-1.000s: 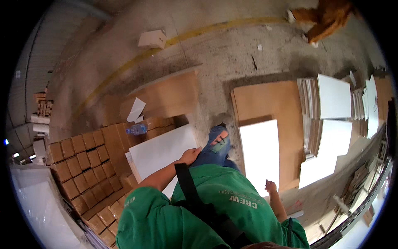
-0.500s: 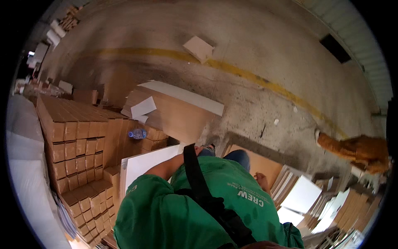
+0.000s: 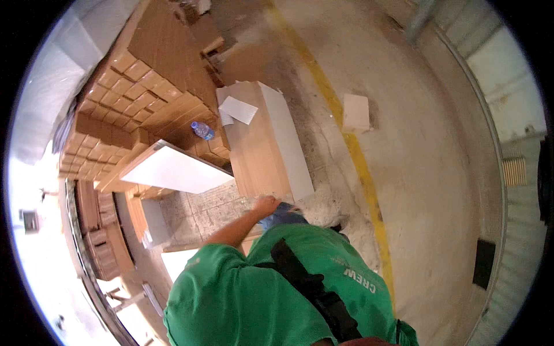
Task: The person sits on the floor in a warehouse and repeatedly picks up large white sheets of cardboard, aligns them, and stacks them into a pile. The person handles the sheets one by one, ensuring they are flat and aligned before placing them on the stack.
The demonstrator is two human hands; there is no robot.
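My left hand (image 3: 267, 206) hangs in front of my body, beside my jeans leg (image 3: 283, 214). It is smeared by motion, so its fingers and anything in them cannot be made out. Closest to it lies a large flat brown cardboard piece (image 3: 254, 144) with a pale side strip, on the floor. Left of the hand, a white panel (image 3: 176, 170) leans against the stacked cartons. My right hand is out of view, hidden behind my body.
Many brown cartons (image 3: 167, 46) are stacked at the upper left, with a water bottle (image 3: 202, 130) on a lower level. A white sheet (image 3: 238, 109) rests on the cardboard. A pale box (image 3: 356, 112) sits by the yellow floor line (image 3: 363, 173). A corrugated wall (image 3: 513, 109) runs along the right.
My view has turned, bringing the corrugated wall to the right and the cartons to the upper left. My left hand now shows farther from my body. My right hand has gone out of view.
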